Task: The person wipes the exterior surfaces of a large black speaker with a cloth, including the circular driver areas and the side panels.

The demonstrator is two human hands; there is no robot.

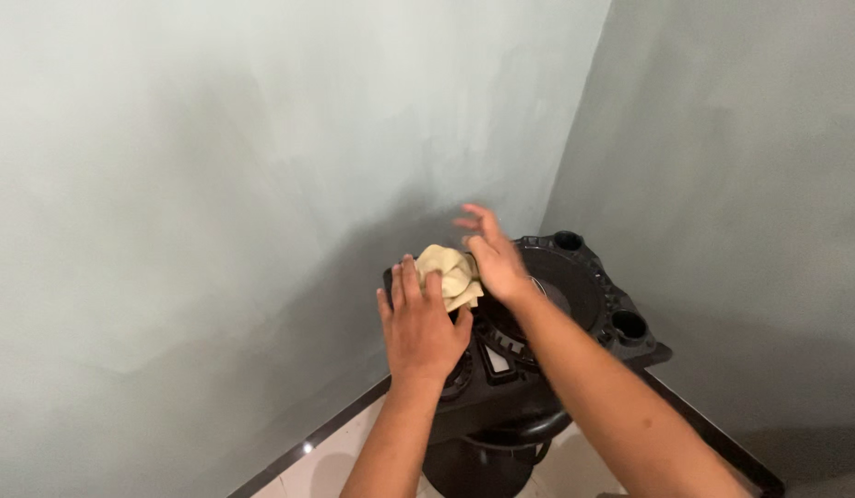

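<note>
1. Beige cloth (451, 275) sits crumpled on the far-left top of the black speaker (575, 286).
2. Right hand (492, 258) presses it, fingers spread; left hand (420, 327) lies flat, holding nothing.
3. Looks mid-wipe; most of the top seems untouched.

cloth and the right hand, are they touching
Touching. The head view shows the right hand lying over the crumpled beige cloth on top of the black speaker, its palm edge overlapping the cloth with no gap.

Cream-beige cloth (451, 275), glossy black speaker (575, 304), pale grey-green walls (215, 166), white floor tiles (326, 470), dark skirting (298, 447)
</note>
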